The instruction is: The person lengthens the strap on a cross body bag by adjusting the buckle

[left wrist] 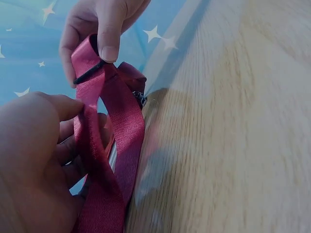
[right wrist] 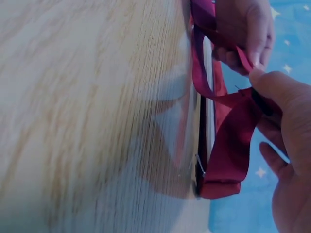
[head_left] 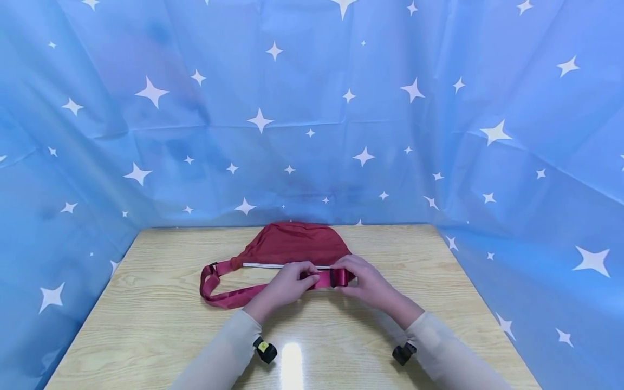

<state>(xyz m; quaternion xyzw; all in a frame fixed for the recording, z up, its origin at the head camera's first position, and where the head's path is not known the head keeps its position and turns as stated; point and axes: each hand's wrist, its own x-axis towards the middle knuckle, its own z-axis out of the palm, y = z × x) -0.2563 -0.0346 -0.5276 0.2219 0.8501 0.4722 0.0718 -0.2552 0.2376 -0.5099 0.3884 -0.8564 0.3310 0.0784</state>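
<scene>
A dark red waist bag (head_left: 297,245) lies at the back of the table, its white-edged seam (head_left: 263,265) facing me. Its crimson webbing strap (head_left: 236,298) loops out to the left and back along the front. My left hand (head_left: 286,283) pinches the strap between thumb and fingers. Just to the right, my right hand (head_left: 366,280) grips the strap at a black slider buckle (head_left: 333,278). The left wrist view shows the right thumb close above that slider (left wrist: 90,73), with webbing folded through it. In the right wrist view the fingers partly hide the buckle.
A second black slider (head_left: 213,267) sits on the strap's left end. The wooden table (head_left: 170,336) ends at the back against a blue starry curtain (head_left: 312,135), which also hangs along both sides. Dark wrist cameras (head_left: 265,350) are worn on both sleeves.
</scene>
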